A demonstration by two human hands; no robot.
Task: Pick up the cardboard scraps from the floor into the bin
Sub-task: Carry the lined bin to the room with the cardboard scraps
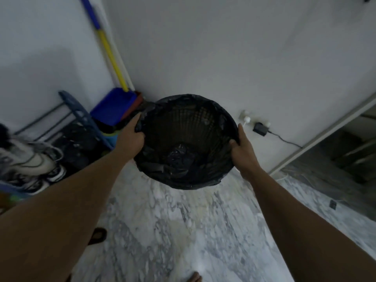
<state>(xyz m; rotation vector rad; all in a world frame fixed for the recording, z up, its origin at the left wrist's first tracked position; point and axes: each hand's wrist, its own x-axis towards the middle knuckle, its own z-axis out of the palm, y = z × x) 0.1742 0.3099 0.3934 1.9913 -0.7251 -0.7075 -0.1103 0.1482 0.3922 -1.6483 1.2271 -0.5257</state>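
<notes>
A round black mesh bin point(203, 117) lined with a black plastic bag is held up above the marble floor, near the room's corner. My left hand point(130, 137) grips its left rim, fingers curled over the bag's edge. On the right rim, my right hand point(243, 148) is closed with the thumb along the outside. Crumpled black plastic lies at the bin's bottom. No cardboard scraps show in this view.
A blue dustpan point(114, 106) with a yellow and blue handle leans in the corner. A blue shoe rack point(77, 115) with shoes point(30, 159) stands at the left. A charger and cable point(261, 129) hang from a wall socket. A mirrored sliding door point(335, 151) is right. My toes point(194, 277) are at the bottom.
</notes>
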